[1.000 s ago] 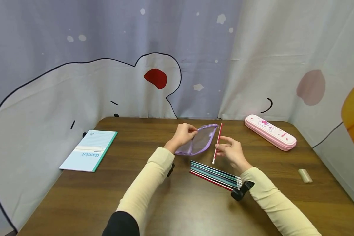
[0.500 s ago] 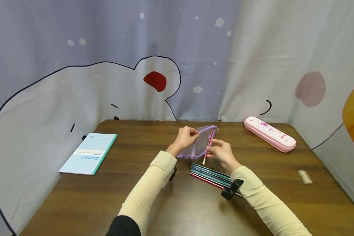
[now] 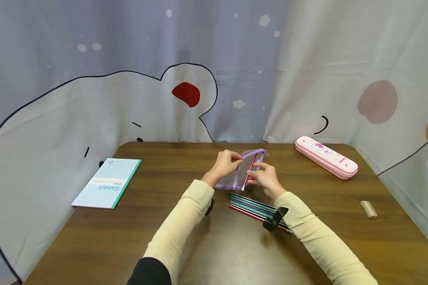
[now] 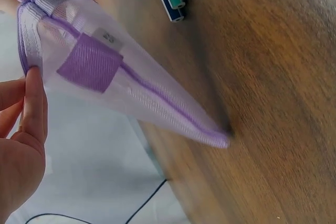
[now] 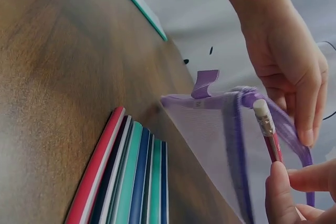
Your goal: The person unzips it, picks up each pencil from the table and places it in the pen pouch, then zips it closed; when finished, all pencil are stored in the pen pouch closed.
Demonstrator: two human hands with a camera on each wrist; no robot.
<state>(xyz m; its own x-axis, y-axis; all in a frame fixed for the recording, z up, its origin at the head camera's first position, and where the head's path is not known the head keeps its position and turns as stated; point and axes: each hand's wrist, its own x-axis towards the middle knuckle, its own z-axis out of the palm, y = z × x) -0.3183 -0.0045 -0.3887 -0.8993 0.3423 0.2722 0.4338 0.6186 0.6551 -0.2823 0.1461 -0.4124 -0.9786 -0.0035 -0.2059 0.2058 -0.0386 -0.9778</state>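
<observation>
A purple mesh zip pouch [image 3: 241, 171] stands tilted above the table, its mouth spread. My left hand [image 3: 225, 164] pinches the rim, as the left wrist view also shows at the pouch's zip edge [image 4: 32, 51]. Between the thumb and fingers of my right hand [image 3: 265, 180] is a red pencil [image 5: 272, 139], with its white eraser end toward me. The pencil lies across the pouch opening; the right wrist view shows its eraser end at the mouth, while the far end is hidden there. Below the hands, several pencils [image 3: 249, 207] lie side by side, partly covered by the right wrist camera.
A pink pencil case [image 3: 326, 157] lies at the back right. Near the right edge is a small cream block [image 3: 369, 209], perhaps an eraser. To the left lies a notepad [image 3: 107, 183] with a green edge. A curtain hangs behind the wooden table [image 3: 157, 186].
My right hand has moved left with the red pencil, from beside the pouch to its opening. The left hand keeps its pinch on the rim and has shifted slightly right.
</observation>
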